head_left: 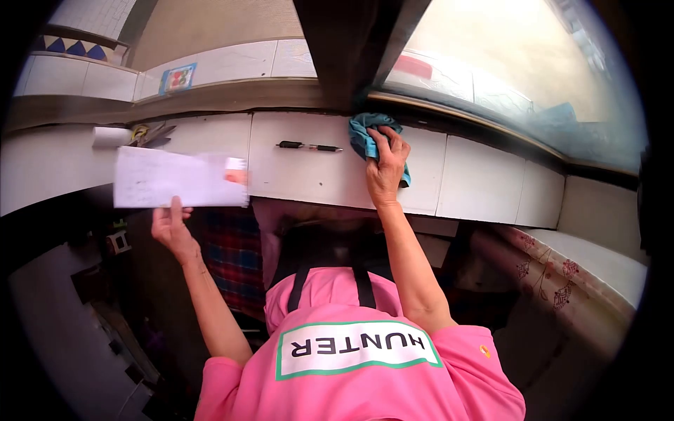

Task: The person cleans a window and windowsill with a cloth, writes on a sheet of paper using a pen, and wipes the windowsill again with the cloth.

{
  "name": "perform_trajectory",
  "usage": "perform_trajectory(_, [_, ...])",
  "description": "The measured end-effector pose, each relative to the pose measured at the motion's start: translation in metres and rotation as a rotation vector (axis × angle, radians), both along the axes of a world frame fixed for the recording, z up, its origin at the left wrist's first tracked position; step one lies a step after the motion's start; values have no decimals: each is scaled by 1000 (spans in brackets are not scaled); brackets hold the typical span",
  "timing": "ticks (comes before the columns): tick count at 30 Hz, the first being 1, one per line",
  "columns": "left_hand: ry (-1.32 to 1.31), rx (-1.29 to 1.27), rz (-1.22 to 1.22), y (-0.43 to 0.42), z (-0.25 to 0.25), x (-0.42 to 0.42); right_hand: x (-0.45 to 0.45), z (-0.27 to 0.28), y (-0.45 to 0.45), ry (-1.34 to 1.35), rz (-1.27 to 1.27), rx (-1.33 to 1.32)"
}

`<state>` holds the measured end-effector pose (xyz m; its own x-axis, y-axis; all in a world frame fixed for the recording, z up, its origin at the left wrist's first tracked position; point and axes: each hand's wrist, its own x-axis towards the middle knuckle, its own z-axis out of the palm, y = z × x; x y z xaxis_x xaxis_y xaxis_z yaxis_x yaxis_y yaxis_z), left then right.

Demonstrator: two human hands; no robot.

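Observation:
My left hand (175,231) pinches the lower edge of a white notepad (165,177), thumb on top, holding it at the front of the white tiled sill (316,184). The pad is slightly blurred, with faint writing and a ragged right edge bearing a small orange-red patch. Bunched under the curled fingers of my right hand (387,165) is a teal cloth (361,135), pressed on the sill near the window frame. Between my hands lies a black pen (309,146) with a clear middle. Behind the pad are scissors (158,135) with yellow on them, partly hidden.
A white roll (111,137) lies left of the scissors. The dark window frame (344,49) rises behind the sill. Beyond it, a colourful packet (177,78) rests on an outer ledge. Flower-patterned cloth (547,270) hangs at right, and plaid fabric (235,259) below the sill.

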<state>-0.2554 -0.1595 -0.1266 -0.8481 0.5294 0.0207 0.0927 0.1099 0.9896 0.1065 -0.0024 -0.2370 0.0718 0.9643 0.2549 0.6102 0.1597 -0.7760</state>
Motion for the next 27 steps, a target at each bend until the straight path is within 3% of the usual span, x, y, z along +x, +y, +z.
perform_trajectory(2, [188,23,92,-4,12,-10,2,8,4,102,38,-50])
perform_trajectory(6, [-238,252,126,-21,30,-51,32,28,-1,322,-5,-65])
perform_trajectory(9, [-448,310,-14,-37,17,-61,68,40,-10,316,-112,-10])
perform_trajectory(12, [-606,238,-35,-17,10,0,100,40,-14,300,-264,0])
perform_trajectory(13, [-689,233,-183,-11,1,22,110,36,-16,275,-308,16])
perform_trajectory(16, [-880,151,-340,22,5,110,133,0,-8,-217,-352,79])
perform_trajectory(18, [-937,76,-420,41,14,158,119,-16,-7,-354,-382,52])
perform_trajectory(27, [-1058,-134,-685,68,18,274,66,-29,-5,-240,-212,64])
